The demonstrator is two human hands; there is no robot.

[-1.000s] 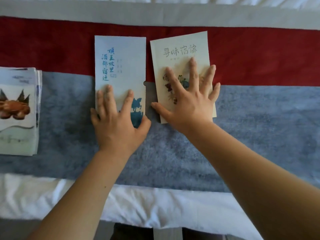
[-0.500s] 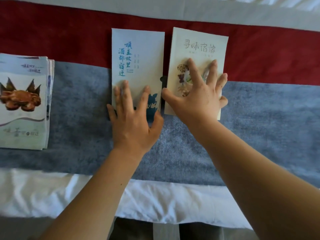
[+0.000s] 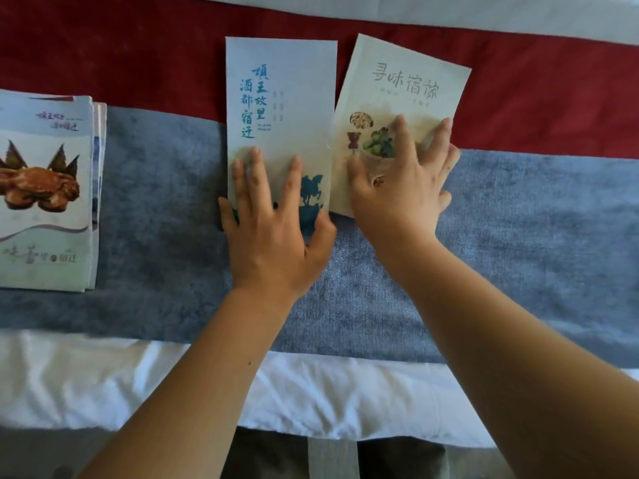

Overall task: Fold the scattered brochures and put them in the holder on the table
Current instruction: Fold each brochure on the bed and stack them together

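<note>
Pressing flat with the left hand (image 3: 276,229), palm down and fingers spread wide, on the lower part of the blue-lettered brochure (image 3: 281,108); gripping nothing. Lying folded and upright beyond the left fingers, crossing from the grey-blue cloth band (image 3: 518,236) onto the red cloth band (image 3: 138,57).

Pressing flat with the right hand (image 3: 401,188), palm down and fingers splayed wide, on the lower half of the cream food-picture brochure (image 3: 404,84); likewise holding nothing. Lying tilted slightly clockwise, just to the right of the left hand's brochure, the inner edges touching or nearly touching near the right thumb; exact contact not determinable.

Resting well apart to the left of the left hand: stack of brochures (image 3: 45,188) with a crab picture on top, sitting on the grey-blue band, partly cut off by the frame edge.

Showing nearer than both forearms: white sheet (image 3: 103,382), below the grey-blue band.

Holder: not appearing in this view.
</note>
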